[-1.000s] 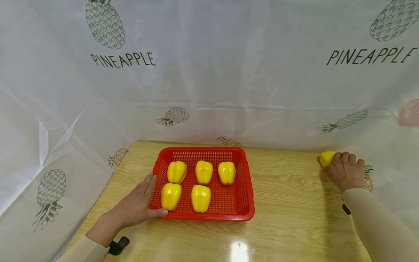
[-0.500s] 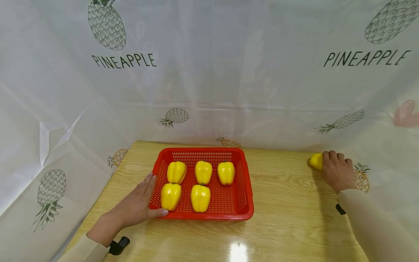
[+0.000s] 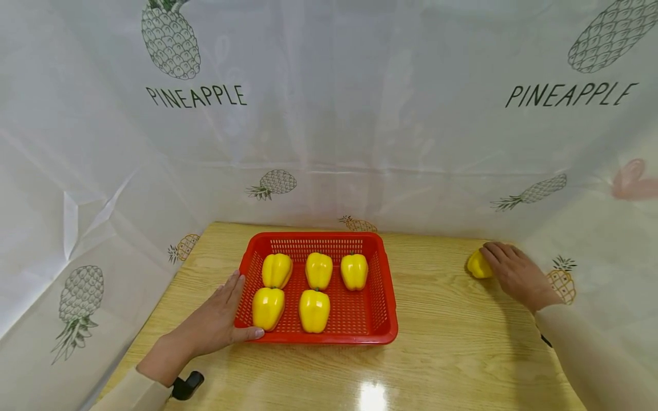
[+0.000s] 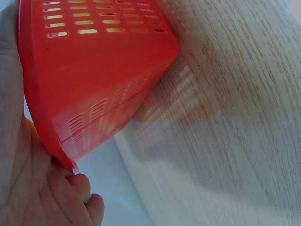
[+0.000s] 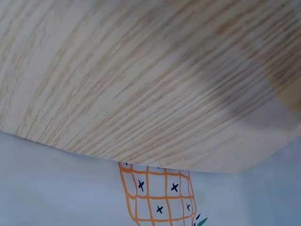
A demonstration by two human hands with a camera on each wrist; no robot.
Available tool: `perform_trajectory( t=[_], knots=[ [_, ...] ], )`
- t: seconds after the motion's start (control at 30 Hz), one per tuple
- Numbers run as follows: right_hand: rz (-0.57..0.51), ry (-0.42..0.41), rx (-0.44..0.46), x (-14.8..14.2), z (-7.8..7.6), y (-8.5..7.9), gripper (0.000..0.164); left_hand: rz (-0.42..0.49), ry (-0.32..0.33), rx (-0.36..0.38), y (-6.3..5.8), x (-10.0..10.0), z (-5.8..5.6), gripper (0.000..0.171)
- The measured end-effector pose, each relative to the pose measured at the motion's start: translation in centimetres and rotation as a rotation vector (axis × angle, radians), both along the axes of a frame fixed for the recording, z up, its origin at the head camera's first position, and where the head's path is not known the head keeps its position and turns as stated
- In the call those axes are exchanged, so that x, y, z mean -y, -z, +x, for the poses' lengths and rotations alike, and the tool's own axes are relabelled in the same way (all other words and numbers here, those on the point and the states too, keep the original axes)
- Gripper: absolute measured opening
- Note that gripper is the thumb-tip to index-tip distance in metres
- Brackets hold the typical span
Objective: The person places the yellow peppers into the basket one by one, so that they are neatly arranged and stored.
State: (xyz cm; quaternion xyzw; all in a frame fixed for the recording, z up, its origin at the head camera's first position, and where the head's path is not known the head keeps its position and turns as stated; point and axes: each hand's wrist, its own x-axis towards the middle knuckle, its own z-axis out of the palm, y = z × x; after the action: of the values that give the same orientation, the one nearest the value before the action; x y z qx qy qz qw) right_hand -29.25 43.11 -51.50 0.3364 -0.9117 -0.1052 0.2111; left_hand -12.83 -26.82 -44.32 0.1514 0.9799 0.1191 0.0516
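A red plastic basket (image 3: 349,337) stands on the wooden table with several glossy yellow bell peppers (image 3: 315,311) inside, in two rows. My left hand (image 3: 211,319) rests on its front left corner, fingers laid along the left rim and thumb on the front rim. In the left wrist view the fingertips touch the red rim (image 4: 37,108). Far to the right, my right hand (image 3: 519,277) holds another yellow bell pepper (image 3: 479,265), partly covered by the fingers. Whether that pepper touches the table cannot be told. The right wrist view does not show the right hand.
The wooden table (image 3: 437,319) ends at a white sheet (image 3: 437,194) printed with pineapples, which hangs at the back and both sides. In the right wrist view the table's edge (image 5: 117,159) meets the sheet. A black strap (image 3: 187,386) is on the left wrist.
My right hand has moved left from the table's right end, bringing the bell pepper along. Its fingers now point more to the left. The left hand and the basket have stayed put.
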Motion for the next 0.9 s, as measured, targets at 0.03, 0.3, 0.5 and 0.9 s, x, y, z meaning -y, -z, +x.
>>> perform_trajectory(
  t=[0.03, 0.3, 0.5, 0.9],
  knots=[
    [0.004, -0.017, -0.005, -0.1, 0.0, 0.1, 0.075, 0.0, 0.0, 0.0, 0.0, 0.0, 0.0, 0.13],
    [-0.008, -0.033, 0.039, 0.1, 0.4, 0.1, 0.078, 0.005, -0.004, 0.005, 0.0, 0.0, 0.0, 0.13],
    [-0.08, 0.044, 0.037, 1.0, 0.8, -0.2, 0.096, 0.003, -0.01, 0.013, 0.0, 0.1, 0.1, 0.134],
    [-0.138, 0.274, 0.041, 2.5, 1.1, -0.5, 0.106, 0.005, -0.005, -0.001, 0.0, 0.1, 0.2, 0.133]
  ],
)
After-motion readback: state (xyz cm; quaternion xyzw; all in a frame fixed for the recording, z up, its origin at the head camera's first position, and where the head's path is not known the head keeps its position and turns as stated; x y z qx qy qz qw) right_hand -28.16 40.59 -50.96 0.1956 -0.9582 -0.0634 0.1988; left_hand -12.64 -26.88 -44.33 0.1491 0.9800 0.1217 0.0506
